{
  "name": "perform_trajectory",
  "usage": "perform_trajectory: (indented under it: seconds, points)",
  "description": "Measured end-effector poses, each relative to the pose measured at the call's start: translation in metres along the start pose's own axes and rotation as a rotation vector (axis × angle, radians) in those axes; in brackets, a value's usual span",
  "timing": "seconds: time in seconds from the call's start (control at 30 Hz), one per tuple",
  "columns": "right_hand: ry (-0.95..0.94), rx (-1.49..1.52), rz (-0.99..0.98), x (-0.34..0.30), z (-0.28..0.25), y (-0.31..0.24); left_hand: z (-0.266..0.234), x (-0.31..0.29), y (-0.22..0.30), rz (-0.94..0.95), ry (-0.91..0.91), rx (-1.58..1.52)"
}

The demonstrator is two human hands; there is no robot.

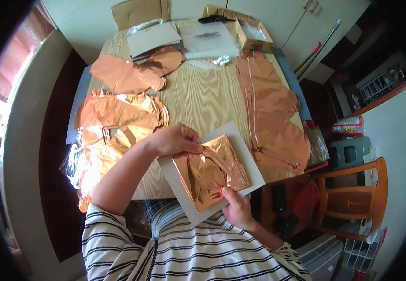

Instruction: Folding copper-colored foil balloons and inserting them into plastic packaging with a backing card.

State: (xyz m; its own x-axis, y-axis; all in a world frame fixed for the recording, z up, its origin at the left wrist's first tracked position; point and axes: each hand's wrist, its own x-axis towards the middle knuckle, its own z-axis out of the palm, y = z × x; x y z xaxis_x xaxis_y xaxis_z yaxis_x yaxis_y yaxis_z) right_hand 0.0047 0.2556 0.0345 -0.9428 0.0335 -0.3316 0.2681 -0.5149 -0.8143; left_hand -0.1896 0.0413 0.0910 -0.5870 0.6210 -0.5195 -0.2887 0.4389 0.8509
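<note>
A folded rose-gold foil balloon (pixel 196 180) lies on a pale grey card (pixel 255 181), tilted in front of my body at the table's near edge. My left hand (pixel 177 140) pinches the foil at its upper left side, thumb and fingers closed. From the lower right, my right hand (pixel 238 210) grips card and foil together, its thumb pressing on top while its fingers are hidden underneath. Left of my forearm, a pile of shiny foil balloons (pixel 128 110) spreads over the table. More flat foil balloons (pixel 275 117) are stacked at the right.
On the wooden table (pixel 203 100), another flat foil balloon (pixel 118 72) lies at the far left. Behind it are stacked grey cards (pixel 155 40), clear plastic bags (pixel 210 40), small white pieces (pixel 222 60) and an open cardboard box (pixel 254 42). A wooden chair (pixel 353 199) stands right.
</note>
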Motion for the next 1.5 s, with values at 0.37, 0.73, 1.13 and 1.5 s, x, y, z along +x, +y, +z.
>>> perform_trajectory:
  seconds: [0.37, 0.73, 1.13, 1.5]
  points:
    - [0.147, 0.192, -0.026, 0.038, -0.027, -0.052, -0.151, 0.165, 0.063, 0.597, 0.856, 0.641]
    - [0.283, 0.109, -0.077, 0.036, -0.087, -0.078, -0.239, 0.325, 0.07, 0.298, 1.172, 0.715]
    - [0.203, -0.297, -0.237, 0.041, -0.124, -0.056, -0.223, 0.271, 0.115, 0.58, 1.496, 0.982]
    - [-0.34, -0.012, 0.215, 0.024, -0.066, -0.09, -0.027, 0.049, 0.032, 0.7, 1.147, 1.232]
